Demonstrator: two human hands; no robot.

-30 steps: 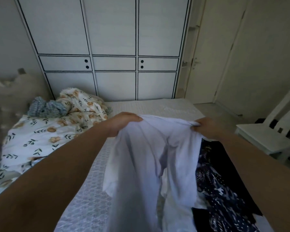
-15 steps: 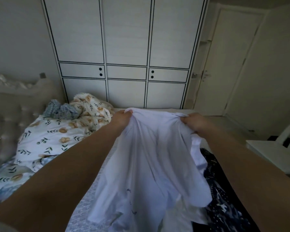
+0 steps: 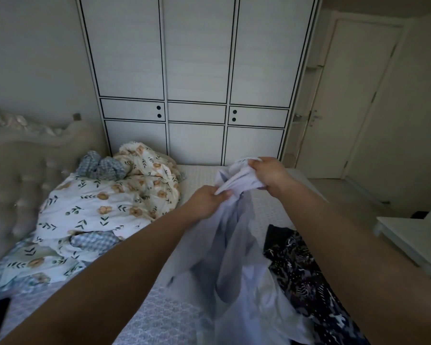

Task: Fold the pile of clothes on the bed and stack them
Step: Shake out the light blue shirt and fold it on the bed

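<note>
A white garment [image 3: 237, 265] hangs in front of me above the bed [image 3: 159, 317], bunched at its top. My right hand [image 3: 269, 174] grips the bunched upper edge. Slightly lower and to the left, my left hand [image 3: 205, 201] pinches the same cloth close by. The garment's lower part drapes down onto the mattress. To its right lies a dark patterned garment [image 3: 306, 275], partly covered by the white one and by my right forearm.
A floral duvet [image 3: 105, 207] with a blue checked cloth [image 3: 102, 166] is heaped at the left by the padded headboard [image 3: 15, 175]. A white wardrobe [image 3: 197, 78] stands behind the bed, a door [image 3: 346, 108] to its right. A white chair [image 3: 413, 240] stands at the right edge.
My hands have come close together, bunching the garment's top edge that they earlier held spread wide. Both hands have shifted to the right, and the view has tilted upward.
</note>
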